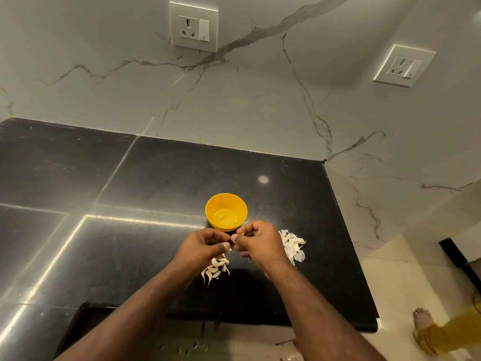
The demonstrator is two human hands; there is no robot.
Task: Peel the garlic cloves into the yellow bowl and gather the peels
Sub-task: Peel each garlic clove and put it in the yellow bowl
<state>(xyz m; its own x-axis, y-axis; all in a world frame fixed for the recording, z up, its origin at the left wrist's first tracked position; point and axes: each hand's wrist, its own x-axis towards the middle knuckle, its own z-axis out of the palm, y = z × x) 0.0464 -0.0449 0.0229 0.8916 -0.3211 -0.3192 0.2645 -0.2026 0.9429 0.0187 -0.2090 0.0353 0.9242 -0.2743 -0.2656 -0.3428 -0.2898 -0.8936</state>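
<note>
**Two hands close together over a black counter, near a yellow bowl**

Across the left and centre of the frame: black counter (109,183), polished, with bright streaks of reflected light. In the upper part: grey marble wall (260,105) with dark veins, one wall socket (193,26) at upper centre-left, a second socket (404,65) at upper right.

Just left of centre, low in the frame: left hand (205,246), fingers curled inward, thumb tip pressed toward the other hand. Possibly pinching something small between the thumbs; too hidden to tell what. Below that hand, on the counter: small heap of garlic cloves (216,269), pale, partly covered by the wrist.

At centre, just above both hands: yellow bowl (226,211), upright on the counter, near rim partly hidden behind the knuckles. Inside, a pale bit or two on the bottom; cannot tell whether cloves or a glare spot.

Just right of centre: right hand (259,239), fingers curled too, thumb tip meeting the left thumb tip. Held item not visible here either.

Right of that hand, touching the counter: pile of white peels (291,246), loose and flaky, partly behind the wrist.

At lower right, past the counter edge: pale floor (406,277), a bare foot (422,319) and a yellow garment (447,340).
</note>
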